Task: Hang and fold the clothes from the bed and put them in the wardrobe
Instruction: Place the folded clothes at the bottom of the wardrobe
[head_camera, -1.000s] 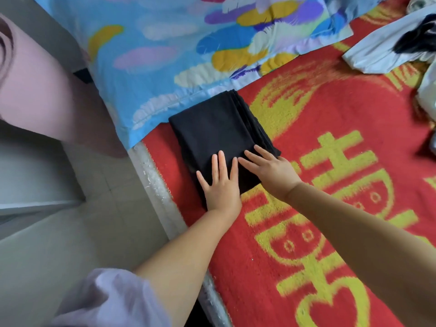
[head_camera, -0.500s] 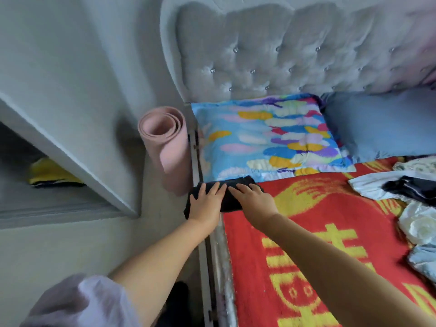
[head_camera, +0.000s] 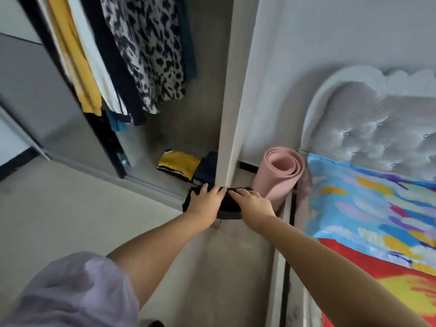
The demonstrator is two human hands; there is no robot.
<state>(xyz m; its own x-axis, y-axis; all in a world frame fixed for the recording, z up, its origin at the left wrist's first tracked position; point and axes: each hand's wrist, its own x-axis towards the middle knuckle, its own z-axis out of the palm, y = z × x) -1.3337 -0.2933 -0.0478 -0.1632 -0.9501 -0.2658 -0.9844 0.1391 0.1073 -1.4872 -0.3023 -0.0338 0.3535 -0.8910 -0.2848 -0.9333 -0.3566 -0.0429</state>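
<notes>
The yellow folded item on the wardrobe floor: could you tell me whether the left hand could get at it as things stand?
Probably not at once. The left hand and right hand both hold the folded black garment. The open wardrobe leaves the way to the yellow folded item free.

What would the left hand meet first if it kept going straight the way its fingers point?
Probably the folded dark cloth on the wardrobe floor beside the yellow one; the left hand points that way carrying the black garment. Depth is unclear.
</notes>
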